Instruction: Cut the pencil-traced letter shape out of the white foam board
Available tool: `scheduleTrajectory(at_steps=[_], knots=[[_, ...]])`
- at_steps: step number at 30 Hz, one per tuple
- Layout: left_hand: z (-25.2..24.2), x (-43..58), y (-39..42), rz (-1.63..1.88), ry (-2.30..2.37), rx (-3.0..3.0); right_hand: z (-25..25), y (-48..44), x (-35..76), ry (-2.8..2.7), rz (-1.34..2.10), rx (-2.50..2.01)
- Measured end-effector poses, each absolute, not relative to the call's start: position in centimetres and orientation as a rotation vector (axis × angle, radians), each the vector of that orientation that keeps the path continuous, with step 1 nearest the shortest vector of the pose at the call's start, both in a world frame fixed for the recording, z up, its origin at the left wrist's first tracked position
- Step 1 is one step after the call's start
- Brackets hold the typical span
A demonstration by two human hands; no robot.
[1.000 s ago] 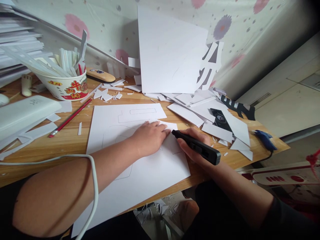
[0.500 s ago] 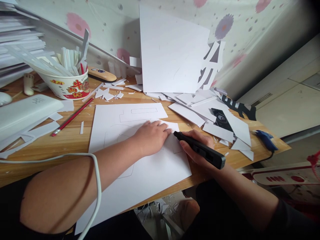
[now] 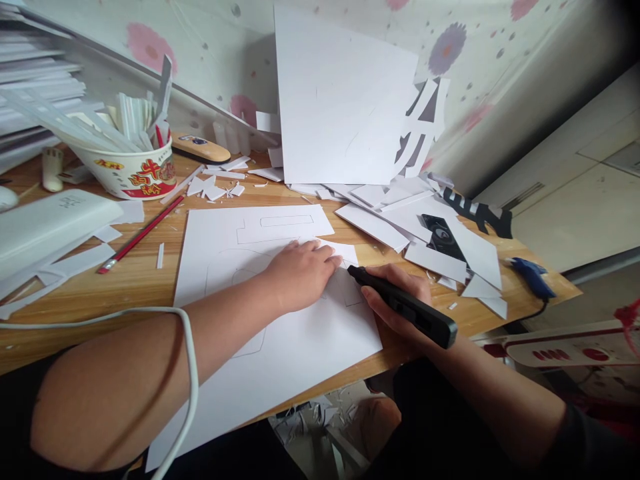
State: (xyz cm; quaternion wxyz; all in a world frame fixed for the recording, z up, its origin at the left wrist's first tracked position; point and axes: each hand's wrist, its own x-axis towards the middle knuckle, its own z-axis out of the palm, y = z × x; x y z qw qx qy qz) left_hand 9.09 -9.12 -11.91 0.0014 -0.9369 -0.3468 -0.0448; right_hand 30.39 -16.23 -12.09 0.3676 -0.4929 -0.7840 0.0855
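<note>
A white sheet of board [image 3: 310, 360] with pencil-drawn outlines lies across the front of the wooden table. My left hand [image 3: 305, 273] rests flat on it, fingers stretched out and pressing down near its upper right cut edge. In my right hand [image 3: 400, 290] is a thick black utility knife [image 3: 413, 307], gripped round the body with a slider on its side. Its tapered nose meets the sheet just right of my left fingertips, on a drawn line. The blade itself is too small to make out.
A paper noodle tub [image 3: 133, 173] full of glue sticks and a red pencil [image 3: 143, 233] are at left. A white cable [image 3: 193, 373] crosses over my left forearm. White board offcuts [image 3: 373, 227] pile up behind, with a blue glue gun [image 3: 533, 277] at the right edge.
The knife has slid slightly down and to the right, its back end dropping a little with my right hand. My left hand keeps its place on the board.
</note>
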Motion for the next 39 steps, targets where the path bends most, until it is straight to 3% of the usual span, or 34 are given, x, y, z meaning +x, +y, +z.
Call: scheduleTrajectory(at_steps=[39], knots=[[-11.9, 9.2, -9.1, -0.128, -1.076, -2.926, -11.6, -19.6, 31.4, -2.096, 0.233, -1.259]])
